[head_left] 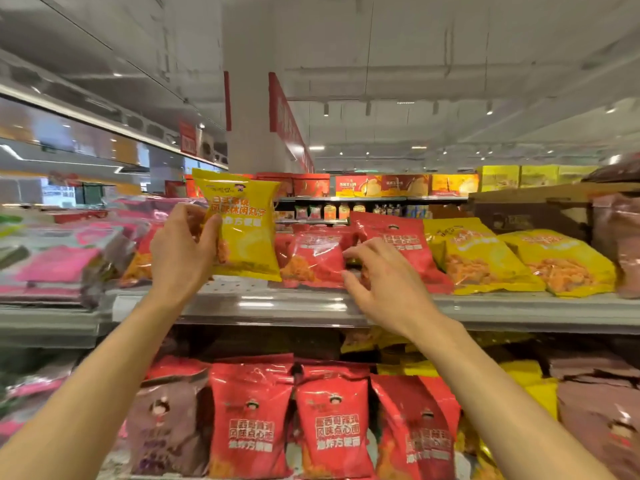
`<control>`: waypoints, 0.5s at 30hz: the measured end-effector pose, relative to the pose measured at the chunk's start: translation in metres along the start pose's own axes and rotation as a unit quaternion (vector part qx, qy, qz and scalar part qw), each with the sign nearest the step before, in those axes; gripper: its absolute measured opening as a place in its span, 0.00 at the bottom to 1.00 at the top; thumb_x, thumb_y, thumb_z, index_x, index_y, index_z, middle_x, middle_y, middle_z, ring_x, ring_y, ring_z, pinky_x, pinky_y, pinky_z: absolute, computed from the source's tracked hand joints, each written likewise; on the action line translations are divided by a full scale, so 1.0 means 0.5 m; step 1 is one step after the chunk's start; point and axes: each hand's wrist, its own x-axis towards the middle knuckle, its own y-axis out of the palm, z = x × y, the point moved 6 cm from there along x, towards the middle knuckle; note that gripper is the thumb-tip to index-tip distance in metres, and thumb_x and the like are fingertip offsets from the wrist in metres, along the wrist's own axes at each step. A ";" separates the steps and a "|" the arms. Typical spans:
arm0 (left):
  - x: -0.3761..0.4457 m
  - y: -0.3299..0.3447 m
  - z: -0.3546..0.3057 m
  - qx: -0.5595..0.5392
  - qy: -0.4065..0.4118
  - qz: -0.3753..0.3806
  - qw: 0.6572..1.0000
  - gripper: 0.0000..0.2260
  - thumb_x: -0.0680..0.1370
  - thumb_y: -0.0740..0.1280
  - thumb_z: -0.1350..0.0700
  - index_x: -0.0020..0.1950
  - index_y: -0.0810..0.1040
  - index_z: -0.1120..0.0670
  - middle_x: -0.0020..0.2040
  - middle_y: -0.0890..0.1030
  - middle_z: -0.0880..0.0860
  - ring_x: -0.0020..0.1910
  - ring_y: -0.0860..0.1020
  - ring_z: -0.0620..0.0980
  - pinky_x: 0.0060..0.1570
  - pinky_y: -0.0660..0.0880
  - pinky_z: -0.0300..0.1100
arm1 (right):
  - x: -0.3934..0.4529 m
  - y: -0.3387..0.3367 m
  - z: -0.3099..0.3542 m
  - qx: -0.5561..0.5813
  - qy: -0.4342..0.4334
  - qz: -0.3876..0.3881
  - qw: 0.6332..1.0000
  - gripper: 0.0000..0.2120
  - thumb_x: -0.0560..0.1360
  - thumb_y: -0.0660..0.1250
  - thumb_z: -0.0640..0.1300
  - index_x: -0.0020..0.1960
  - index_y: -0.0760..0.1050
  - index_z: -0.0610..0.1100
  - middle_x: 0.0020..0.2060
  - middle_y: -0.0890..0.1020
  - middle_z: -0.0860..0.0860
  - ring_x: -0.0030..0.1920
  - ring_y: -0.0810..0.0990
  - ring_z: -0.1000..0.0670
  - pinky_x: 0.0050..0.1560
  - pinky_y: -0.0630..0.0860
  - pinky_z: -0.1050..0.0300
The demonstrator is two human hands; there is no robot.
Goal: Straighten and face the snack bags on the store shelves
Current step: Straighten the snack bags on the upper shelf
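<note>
Shelf [311,306] loaded with red and yellow snack bags. Yellow bag [242,230] upright above shelf's front edge, gripped by left hand [180,251]. Right hand [384,285], fingers [353,252] curled loosely, touching red bag [315,254].

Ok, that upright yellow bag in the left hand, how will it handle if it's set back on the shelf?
The yellow bag looks puffy and light; the left hand holds it upright by one edge. Its glossy film may slide on the shelf. It will probably flop backward like the neighbouring red bag.
</note>
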 end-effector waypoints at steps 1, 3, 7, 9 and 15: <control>0.006 0.004 0.008 0.016 0.009 0.006 1.000 0.11 0.82 0.67 0.47 0.56 0.76 0.54 0.43 0.82 0.50 0.42 0.80 0.54 0.46 0.76 0.51 | 0.007 0.012 0.012 -0.008 -0.004 0.006 1.000 0.18 0.82 0.64 0.53 0.69 0.75 0.48 0.62 0.76 0.50 0.62 0.74 0.47 0.62 0.72 0.50; 0.008 0.018 0.023 0.043 0.020 0.034 0.998 0.10 0.83 0.66 0.49 0.56 0.76 0.55 0.38 0.81 0.47 0.35 0.78 0.48 0.39 0.72 0.46 | 0.019 0.032 0.031 -0.023 -0.008 0.021 0.999 0.20 0.83 0.61 0.55 0.72 0.74 0.50 0.67 0.75 0.50 0.66 0.73 0.46 0.66 0.71 0.47; -0.004 0.047 0.060 0.083 0.001 0.119 0.989 0.10 0.84 0.65 0.51 0.55 0.75 0.57 0.37 0.80 0.49 0.39 0.81 0.55 0.43 0.74 0.49 | 0.027 0.058 0.031 -0.030 0.015 0.054 0.998 0.21 0.84 0.57 0.58 0.75 0.71 0.54 0.77 0.69 0.51 0.75 0.67 0.46 0.73 0.64 0.42; -0.007 0.045 0.069 0.078 0.000 0.124 0.989 0.10 0.84 0.64 0.51 0.55 0.75 0.58 0.40 0.82 0.53 0.41 0.80 0.57 0.45 0.73 0.49 | 0.025 0.061 0.027 -0.023 0.024 0.058 0.998 0.22 0.84 0.56 0.59 0.74 0.72 0.54 0.78 0.68 0.52 0.76 0.67 0.46 0.74 0.64 0.40; -0.009 0.039 0.064 0.054 -0.005 0.115 0.992 0.12 0.84 0.64 0.50 0.59 0.75 0.58 0.42 0.82 0.53 0.42 0.81 0.57 0.48 0.77 0.54 | 0.023 0.054 0.024 -0.021 0.035 0.058 0.998 0.20 0.84 0.57 0.58 0.71 0.77 0.52 0.77 0.70 0.53 0.72 0.72 0.47 0.70 0.68 0.44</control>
